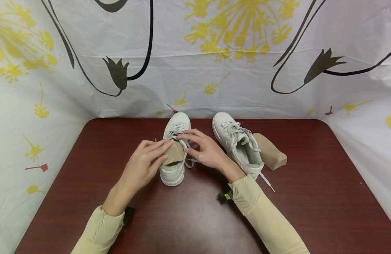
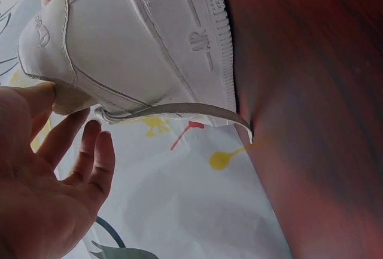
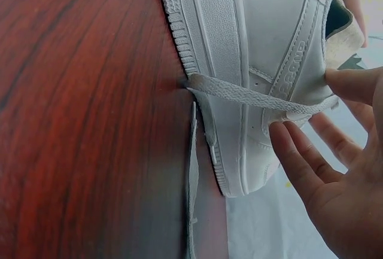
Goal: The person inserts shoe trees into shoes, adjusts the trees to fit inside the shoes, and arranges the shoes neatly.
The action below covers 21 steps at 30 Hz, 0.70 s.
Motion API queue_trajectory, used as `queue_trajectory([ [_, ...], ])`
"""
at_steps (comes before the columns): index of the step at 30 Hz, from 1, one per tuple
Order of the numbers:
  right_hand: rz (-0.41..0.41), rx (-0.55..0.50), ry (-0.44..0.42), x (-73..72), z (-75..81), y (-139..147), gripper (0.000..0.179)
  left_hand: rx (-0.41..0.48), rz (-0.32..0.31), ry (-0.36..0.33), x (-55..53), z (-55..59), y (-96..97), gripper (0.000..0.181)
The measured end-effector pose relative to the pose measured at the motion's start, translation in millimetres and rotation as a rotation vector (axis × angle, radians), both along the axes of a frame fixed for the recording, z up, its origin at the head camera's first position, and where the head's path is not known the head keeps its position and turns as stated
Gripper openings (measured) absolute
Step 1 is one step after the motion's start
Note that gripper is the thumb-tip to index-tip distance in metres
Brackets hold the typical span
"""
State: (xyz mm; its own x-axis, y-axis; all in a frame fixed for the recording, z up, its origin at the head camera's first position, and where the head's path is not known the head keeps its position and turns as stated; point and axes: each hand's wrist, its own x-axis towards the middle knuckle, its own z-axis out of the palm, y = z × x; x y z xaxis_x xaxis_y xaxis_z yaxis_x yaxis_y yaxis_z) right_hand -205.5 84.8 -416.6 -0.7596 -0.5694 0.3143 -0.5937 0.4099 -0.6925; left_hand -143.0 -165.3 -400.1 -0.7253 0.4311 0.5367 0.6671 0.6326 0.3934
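Observation:
A white lace-up sneaker [image 1: 172, 175] stands on the table left of centre, toe away from me. In its opening sits a tan shoe insert [image 1: 175, 153], its lower part hidden inside. My left hand [image 1: 146, 159] holds the insert from the left; in the left wrist view the insert's tan edge shows between thumb and fingers [image 2: 67, 139]. On the sneaker's other side is my right hand [image 1: 205, 148], fingers fairly straight. Its thumb touches the collar, and the fingertips [image 3: 286, 136] lie by the side and a loose white lace [image 3: 251, 94].
A second white sneaker [image 1: 225, 130] stands to the right, its opening uncovered and one lace trailing on the table. Against its right side lies another tan insert [image 1: 271, 153]. The dark red table [image 1: 309, 204] meets a patterned white cloth [image 1: 189, 81] at the back.

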Motion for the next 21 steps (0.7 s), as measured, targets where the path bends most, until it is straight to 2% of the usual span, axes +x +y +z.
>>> queue_trajectory([
  [8, -0.001, 0.007, 0.016, -0.1, -1.0, -0.2, 0.044, -0.002, -0.018, 0.003, -0.5, -0.9, 0.3, 0.048],
  [13, -0.001, 0.012, 0.029, 0.3, -0.4, -0.2, 0.044, 0.011, -0.034, -0.036, -0.8, -1.4, 0.0, 0.048],
  [21, -0.011, 0.01, 0.018, 0.7, -0.3, -0.8, 0.044, -0.002, 0.0, -0.034, -3.0, -4.9, 2.3, 0.05],
])
